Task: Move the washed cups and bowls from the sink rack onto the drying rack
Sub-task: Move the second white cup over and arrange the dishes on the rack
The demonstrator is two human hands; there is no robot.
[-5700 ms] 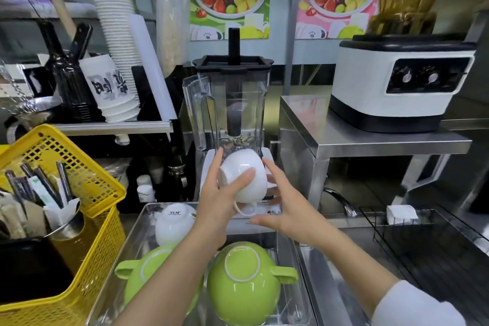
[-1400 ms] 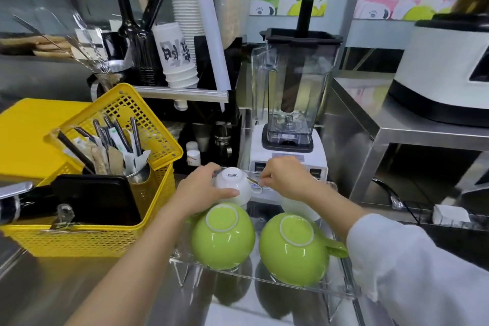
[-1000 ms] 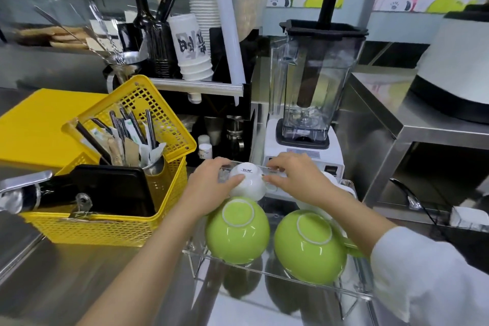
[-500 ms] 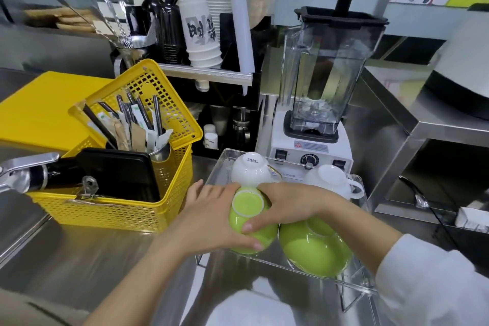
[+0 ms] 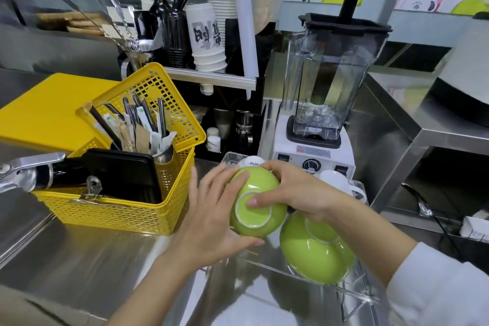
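Head view, hands: the left hand (image 5: 211, 222) cups the near side and underside of an upturned green bowl (image 5: 255, 208), fingers spread around it; the right hand (image 5: 296, 190) is clamped over its far side, thumb pressed on the foot ring. Both hands grip this one bowl.
Head view, bowl position: tilted, foot towards the camera, raised above the front left corner of the clear drying rack (image 5: 354, 291); whether it touches the rack I cannot tell.
Head view, done so far: a second green bowl (image 5: 315, 254) lies upturned on the rack, just right of the held one. Two white cups sit at the back: one (image 5: 252, 163) partly hidden behind the held bowl, the other (image 5: 336, 180) beyond the right wrist.
Head view, what is left: the sink rack is out of sight, so the number of pieces waiting there cannot be judged. The held bowl seems to be getting a final settling.
Head view, edges: the rack's front lip is close under the bowl, with bare steel worktop (image 5: 87, 259) in front.
Head view, room: a yellow basket (image 5: 127, 209) crowds the left, a blender (image 5: 321, 103) stands just behind; the open side is towards the person.
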